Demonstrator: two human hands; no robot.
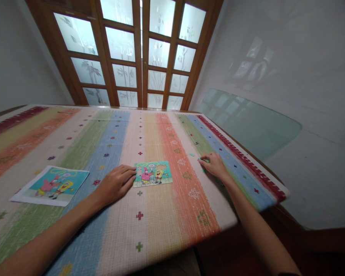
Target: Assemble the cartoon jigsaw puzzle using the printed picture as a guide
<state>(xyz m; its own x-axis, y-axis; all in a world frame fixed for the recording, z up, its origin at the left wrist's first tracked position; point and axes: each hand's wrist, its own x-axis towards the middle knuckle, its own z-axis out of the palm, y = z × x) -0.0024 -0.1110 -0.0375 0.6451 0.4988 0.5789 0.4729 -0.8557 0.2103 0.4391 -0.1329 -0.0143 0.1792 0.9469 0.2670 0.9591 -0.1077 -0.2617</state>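
Note:
A small jigsaw puzzle [153, 174] with cartoon figures on a teal ground lies on the striped tablecloth, gaps showing in its upper left and upper right. My left hand [121, 181] rests palm down beside it, fingers stretched out and touching its left edge. Over to the right, the fingertips of my right hand [214, 165] are pinched on a small puzzle piece [199, 159], mostly covered by the fingers. Just left of them lies a loose teal puzzle piece [192, 155]. Another teal bit shows beneath the right hand, partly hidden.
A printed sheet [53, 186] with a similar cartoon picture lies on the left of the tablecloth [158, 214]. The table's near edge runs below my right forearm. Wooden doors with frosted panes [123, 46] stand behind the table, and a white wall [313, 161] is at the right.

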